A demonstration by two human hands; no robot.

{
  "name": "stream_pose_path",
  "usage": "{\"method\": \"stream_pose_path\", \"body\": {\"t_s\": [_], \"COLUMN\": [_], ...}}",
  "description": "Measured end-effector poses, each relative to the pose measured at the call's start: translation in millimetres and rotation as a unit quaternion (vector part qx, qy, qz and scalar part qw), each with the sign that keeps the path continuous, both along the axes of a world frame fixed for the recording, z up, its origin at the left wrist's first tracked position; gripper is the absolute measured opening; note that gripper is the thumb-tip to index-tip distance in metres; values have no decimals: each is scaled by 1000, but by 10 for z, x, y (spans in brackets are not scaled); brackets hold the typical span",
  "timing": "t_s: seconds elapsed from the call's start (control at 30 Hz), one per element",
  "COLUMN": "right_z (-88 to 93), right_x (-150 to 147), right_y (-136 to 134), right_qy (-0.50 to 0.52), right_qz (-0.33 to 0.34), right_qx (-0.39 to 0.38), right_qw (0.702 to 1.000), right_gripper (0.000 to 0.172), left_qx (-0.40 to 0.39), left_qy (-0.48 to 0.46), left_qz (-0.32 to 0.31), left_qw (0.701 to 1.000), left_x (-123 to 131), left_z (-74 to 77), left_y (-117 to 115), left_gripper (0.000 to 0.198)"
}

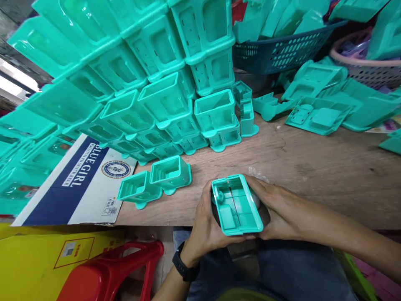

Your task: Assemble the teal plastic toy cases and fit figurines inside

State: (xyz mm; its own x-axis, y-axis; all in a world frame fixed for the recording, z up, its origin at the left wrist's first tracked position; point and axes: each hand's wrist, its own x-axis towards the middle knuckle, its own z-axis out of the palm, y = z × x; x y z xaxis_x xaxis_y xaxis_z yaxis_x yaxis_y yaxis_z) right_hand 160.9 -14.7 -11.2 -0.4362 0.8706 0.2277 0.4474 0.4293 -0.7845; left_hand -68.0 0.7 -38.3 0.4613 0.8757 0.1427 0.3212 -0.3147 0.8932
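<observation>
A teal plastic box with an open top is held between both hands at the table's front edge; a thin seam runs down its inside. My left hand, with a black watch on its wrist, wraps round the box's left side. Against its right side my right hand is closed, fingers partly hidden behind the box. Two smaller teal containers stand side by side on the wooden table, left of the held box.
Stacked teal containers fill the back left. Loose teal panels lie at the right, before a dark blue basket and a pink basket. A white and blue carton is at left, above a red stool.
</observation>
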Motion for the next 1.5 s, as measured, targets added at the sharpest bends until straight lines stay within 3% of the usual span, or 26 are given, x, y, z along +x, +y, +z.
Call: {"method": "stream_pose_path", "body": {"t_s": [0.33, 0.47, 0.67, 0.83, 1.33, 1.5], "right_z": [-22, -21, -18, -7, -4, 13], "right_x": [55, 53, 17, -7, -51, -87], "right_y": [37, 23, 1, -9, -19, -87], "right_qy": [-16, -13, 4, 17, 2, 17], "right_qz": [10, 13, 6, 6, 2, -10], "right_qx": [13, -1, -10, -20, -45, -65], "right_qw": [1000, 1000, 1000, 1000, 999, 998], "right_gripper": [121, 115, 101, 87, 63, 65], "left_qx": [-8, -16, -7, 5, 0, 4], "left_qy": [-7, -5, -7, 0, -15, -5], "left_qz": [17, 20, 11, 0, -18, -37], "left_qw": [1000, 1000, 1000, 1000, 1000, 999], "left_x": [-15, -13, 20, -16, -41, -37], "left_z": [-36, -42, 16, -28, -71, -2], "left_y": [-7, -18, 8, 11, 18, 36], "left_gripper": [125, 129, 120, 121, 127, 121]}}
